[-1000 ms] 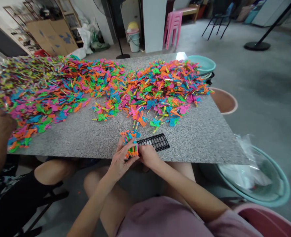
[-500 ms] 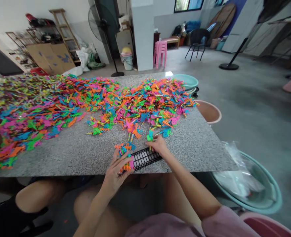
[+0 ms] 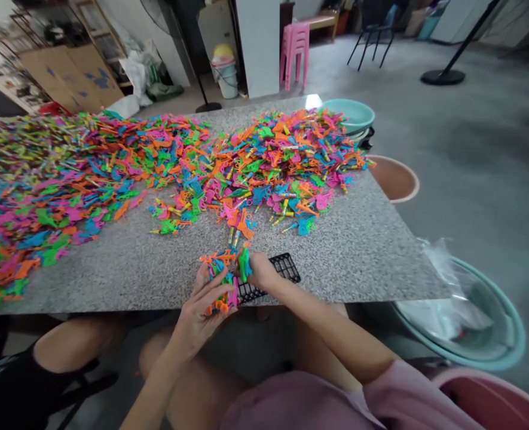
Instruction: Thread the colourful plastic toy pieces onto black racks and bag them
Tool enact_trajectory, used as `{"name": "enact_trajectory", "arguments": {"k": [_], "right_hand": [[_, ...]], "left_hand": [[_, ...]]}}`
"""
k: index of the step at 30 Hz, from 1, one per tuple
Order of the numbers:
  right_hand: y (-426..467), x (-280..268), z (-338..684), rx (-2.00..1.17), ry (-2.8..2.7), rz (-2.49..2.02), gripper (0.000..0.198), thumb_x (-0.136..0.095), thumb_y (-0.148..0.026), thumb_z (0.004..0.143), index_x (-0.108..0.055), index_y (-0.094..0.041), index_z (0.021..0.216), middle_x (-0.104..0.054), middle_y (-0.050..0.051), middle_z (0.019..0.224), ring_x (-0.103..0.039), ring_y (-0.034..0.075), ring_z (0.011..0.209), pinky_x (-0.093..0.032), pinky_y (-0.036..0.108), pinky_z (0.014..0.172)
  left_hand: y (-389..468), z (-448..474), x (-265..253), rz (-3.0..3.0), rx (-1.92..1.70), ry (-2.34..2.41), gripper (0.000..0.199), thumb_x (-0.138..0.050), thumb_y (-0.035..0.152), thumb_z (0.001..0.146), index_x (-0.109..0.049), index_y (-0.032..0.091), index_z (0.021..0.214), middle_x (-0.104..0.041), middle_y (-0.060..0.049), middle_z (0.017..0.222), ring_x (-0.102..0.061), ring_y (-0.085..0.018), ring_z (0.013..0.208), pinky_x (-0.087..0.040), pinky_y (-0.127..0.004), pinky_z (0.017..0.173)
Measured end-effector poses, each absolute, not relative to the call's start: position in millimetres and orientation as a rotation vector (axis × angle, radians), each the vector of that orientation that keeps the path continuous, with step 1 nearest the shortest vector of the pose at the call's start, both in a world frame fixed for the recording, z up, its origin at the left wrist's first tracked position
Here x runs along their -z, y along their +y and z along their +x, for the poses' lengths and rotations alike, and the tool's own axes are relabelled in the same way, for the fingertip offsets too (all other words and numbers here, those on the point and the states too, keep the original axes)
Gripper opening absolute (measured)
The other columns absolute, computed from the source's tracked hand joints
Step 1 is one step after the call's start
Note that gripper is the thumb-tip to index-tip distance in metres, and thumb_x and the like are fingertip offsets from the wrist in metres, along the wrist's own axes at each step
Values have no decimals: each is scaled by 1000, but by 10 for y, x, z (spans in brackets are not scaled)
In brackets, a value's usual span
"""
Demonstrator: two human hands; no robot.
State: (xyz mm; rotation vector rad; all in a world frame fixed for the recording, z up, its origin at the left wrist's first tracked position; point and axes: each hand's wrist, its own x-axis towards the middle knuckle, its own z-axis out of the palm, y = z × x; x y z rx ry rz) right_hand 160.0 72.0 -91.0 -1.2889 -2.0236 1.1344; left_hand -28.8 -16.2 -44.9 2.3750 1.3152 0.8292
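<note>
Light is dim; edges stretch and blur.

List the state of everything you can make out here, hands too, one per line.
Left hand: grip closed around a bunch of plastic pieces
Right hand: grip closed on a green piece
Black grid: resting on the table, partly hidden
Loose pieces: heaped on the table
Pink stools: stacked
Teal basin: holding clear plastic

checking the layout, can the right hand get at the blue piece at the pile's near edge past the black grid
Probably yes: nothing seems to stand between the right hand and the blue piece, though that hand appears to hold a green piece.
</note>
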Motion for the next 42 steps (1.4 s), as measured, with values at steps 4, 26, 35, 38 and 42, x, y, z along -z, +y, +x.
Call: {"name": "enact_trajectory", "arguments": {"k": [4,26,35,38,42], "right_hand": [[734,741,1482,-957,-2360,-1252,34,-63,-12,79,-65,-19,112,-72,10,100,-68,25,94,-48,29,78],[1519,724,1557,-287,-2831,-1105,18,-54,-14,91,-66,-14,105,-62,13,115,-57,24,112,-51,32,88],[1453,853,1284,-853,-2389,-1433,39,-80,-27,69,-60,-16,101,-67,8,96,-64,21,85,-49,28,70],[1447,885,1600,-945,-2043,-1453,30,-79,-28,66,-61,-19,88,-67,1,82,-63,17,77,-46,25,66],[1209,988,2499,-905,-1612,-1416,24,-71,-37,70,-61,-19,80,-64,-1,73,-59,15,67,-44,25,63]], "left_hand": [[-179,-252,471,2427,-848,1326,26,-64,35,91,-66,24,115,-60,-10,137,-23,-30,148,-37,-57,113],[-179,-303,456,2623,-725,1277,33,-61,32,93,-59,22,124,-62,-9,134,-21,-32,149,-39,-56,112],[-214,-271,452,2585,-649,1330,28,-60,31,94,-59,23,120,-58,-9,139,-24,-31,148,-41,-56,111],[-211,-268,459,2586,-649,1333,29,-61,32,94,-58,22,121,-59,-8,139,-19,-31,149,-43,-56,109],[-193,-264,461,2587,-709,1323,27,-59,33,94,-59,23,120,-61,-7,136,-14,-30,150,-47,-53,106]]}}
